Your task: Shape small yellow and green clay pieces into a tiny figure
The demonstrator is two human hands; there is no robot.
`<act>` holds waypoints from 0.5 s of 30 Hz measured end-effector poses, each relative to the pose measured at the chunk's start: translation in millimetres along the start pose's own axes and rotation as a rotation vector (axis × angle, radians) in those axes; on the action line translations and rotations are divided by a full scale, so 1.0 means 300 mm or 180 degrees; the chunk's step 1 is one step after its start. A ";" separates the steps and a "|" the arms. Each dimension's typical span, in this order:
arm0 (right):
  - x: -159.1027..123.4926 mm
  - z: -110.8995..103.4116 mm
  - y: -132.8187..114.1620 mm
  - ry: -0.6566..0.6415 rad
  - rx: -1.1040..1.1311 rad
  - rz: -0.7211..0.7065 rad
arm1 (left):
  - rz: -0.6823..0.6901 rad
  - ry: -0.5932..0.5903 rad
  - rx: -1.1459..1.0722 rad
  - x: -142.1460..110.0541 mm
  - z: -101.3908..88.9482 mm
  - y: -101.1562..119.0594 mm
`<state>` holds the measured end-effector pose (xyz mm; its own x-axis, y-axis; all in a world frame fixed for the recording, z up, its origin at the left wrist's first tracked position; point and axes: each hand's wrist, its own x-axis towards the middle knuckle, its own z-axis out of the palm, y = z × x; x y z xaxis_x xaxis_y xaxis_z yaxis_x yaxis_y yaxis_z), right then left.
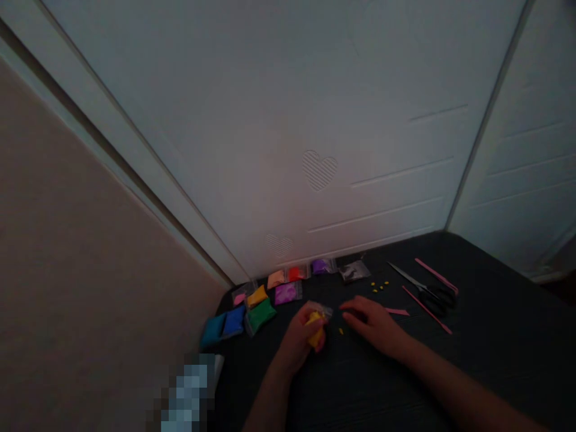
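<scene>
My left hand (300, 336) is closed round a small clear zip bag of yellow modelling clay (315, 331), its clear top sticking out past the fingers. To the right, my right hand (369, 323) hovers low over the dark table, thumb and forefinger apart, with nothing visible between them. A tiny yellow clay piece (341, 330) lies on the table between both hands. Beyond my right hand, several small yellow bits (378, 287) lie in a loose group. One end of a pink tool (398, 311) shows beside that hand; the rest is hidden behind it.
Bags of coloured clay, among them green (261, 315), blue (234, 321) and purple (321, 266), line the table's (360, 384) back left. Black-handled scissors (434, 295) and two pink tools (427, 310) lie at the right. A white panelled wall (252, 150) stands behind.
</scene>
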<state>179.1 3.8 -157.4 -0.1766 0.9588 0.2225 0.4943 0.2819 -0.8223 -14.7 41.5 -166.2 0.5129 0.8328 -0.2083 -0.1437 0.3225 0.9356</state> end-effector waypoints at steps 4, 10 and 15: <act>-0.004 0.001 -0.026 0.0038 0.0291 -0.0143 | -0.0092 -0.0183 0.0288 -0.012 0.011 0.001; -0.016 0.021 -0.043 -0.0145 0.0594 -0.0220 | -0.0304 -0.0444 0.0725 -0.032 0.035 0.009; -0.013 0.036 -0.025 -0.0169 0.0699 -0.0169 | -0.0258 -0.0496 0.0685 -0.025 0.034 0.011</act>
<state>166.9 -2.4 -157.9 -0.2448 0.9380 0.2455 0.2871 0.3120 -0.9057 -10.5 31.8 -158.8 0.6419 0.7234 -0.2542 0.0778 0.2683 0.9602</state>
